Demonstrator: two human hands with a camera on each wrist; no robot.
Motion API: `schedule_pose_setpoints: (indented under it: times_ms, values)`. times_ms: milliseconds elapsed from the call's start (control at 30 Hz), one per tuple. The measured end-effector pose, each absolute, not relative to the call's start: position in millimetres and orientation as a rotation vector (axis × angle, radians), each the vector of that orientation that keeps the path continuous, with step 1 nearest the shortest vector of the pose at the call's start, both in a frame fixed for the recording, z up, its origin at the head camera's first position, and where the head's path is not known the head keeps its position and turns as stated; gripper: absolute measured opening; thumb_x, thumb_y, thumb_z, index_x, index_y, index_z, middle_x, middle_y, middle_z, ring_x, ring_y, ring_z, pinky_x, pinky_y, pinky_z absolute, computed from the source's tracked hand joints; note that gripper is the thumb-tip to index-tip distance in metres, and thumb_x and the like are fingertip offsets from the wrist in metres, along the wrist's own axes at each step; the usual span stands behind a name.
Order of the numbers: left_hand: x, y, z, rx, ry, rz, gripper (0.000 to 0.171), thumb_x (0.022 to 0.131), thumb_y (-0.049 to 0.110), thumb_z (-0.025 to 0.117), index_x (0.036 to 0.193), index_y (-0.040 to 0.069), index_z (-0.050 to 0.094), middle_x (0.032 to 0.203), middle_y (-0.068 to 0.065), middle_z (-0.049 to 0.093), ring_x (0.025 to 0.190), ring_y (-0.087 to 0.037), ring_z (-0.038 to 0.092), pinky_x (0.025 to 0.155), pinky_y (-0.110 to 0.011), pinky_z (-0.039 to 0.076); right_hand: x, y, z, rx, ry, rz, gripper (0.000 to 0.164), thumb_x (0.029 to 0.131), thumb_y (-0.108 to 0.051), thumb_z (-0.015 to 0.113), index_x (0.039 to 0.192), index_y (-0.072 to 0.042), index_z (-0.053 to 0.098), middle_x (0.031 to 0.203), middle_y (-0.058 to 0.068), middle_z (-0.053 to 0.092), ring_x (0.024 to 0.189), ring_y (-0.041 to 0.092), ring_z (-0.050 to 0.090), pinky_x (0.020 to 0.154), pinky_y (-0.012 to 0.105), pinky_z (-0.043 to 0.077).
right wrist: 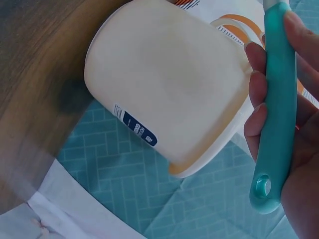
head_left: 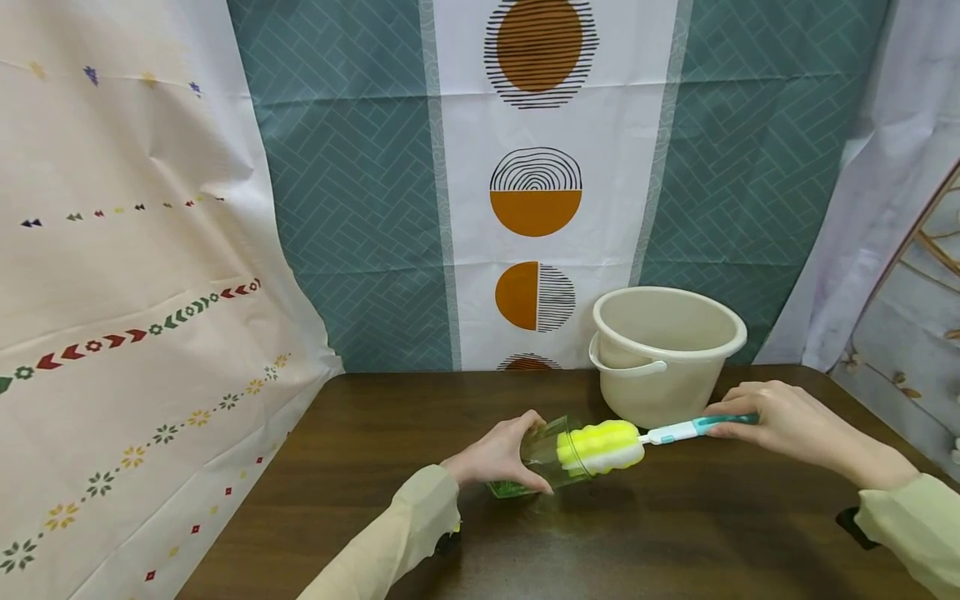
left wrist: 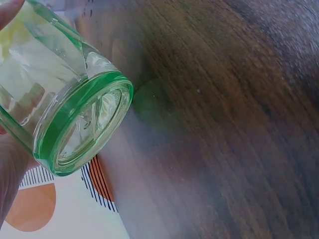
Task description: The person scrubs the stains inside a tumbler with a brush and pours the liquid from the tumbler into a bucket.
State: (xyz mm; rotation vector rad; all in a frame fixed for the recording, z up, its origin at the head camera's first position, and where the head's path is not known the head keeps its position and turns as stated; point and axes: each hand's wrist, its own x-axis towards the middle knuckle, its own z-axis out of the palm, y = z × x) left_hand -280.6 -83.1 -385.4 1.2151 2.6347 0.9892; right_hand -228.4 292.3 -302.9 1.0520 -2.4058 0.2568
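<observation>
My left hand [head_left: 504, 452] grips a clear, green-tinted drinking glass [head_left: 542, 450], tilted on its side with its mouth to the right. In the left wrist view the thick green base of the glass [left wrist: 84, 122] faces the camera. A bottle brush with a yellow and white sponge head [head_left: 603, 446] reaches partly into the mouth of the glass. My right hand [head_left: 787, 425] holds the brush by its teal and white handle [head_left: 701, 427]. The right wrist view shows fingers curled round the teal handle [right wrist: 280, 99], its end with a hanging hole below them.
A cream bucket [head_left: 660, 375] with a white carrying handle stands at the back right of the dark wooden table [head_left: 420, 400], just behind the brush handle. Patterned cloth [head_left: 360, 183] hangs behind the table, with more cloth along both sides.
</observation>
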Motion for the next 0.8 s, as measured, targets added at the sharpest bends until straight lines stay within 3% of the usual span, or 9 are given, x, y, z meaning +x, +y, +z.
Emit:
schedule_pose_setpoints:
  times_ms: [367, 800]
  values:
    - [-281.7, -83.2, -386.5, 1.155, 2.64, 1.025, 0.073, 0.062, 0.042, 0.081, 0.118, 0.016, 0.042, 0.109, 0.005, 0.047, 0.095, -0.009, 0.048, 0.078, -0.028, 0.041, -227.9, 294.5, -301.5, 1.085, -2.411, 0.435, 0.022, 0.071, -0.02, 0.077, 0.092, -0.021, 0.072, 0.083, -0.022, 0.058, 0.069, -0.002, 0.051, 0.058, 0.018, 0.039]
    - [-279.2, -84.8, -385.6, 1.128, 2.654, 1.041, 0.075, 0.062, 0.043, 0.081, 0.12, 0.016, 0.042, 0.115, 0.002, 0.047, 0.103, -0.012, 0.047, 0.083, -0.033, 0.04, -225.7, 313.3, -311.2, 0.952, -2.522, 0.676, 0.02, 0.076, -0.015, 0.073, 0.095, -0.019, 0.072, 0.085, -0.015, 0.063, 0.073, 0.005, 0.057, 0.058, 0.024, 0.044]
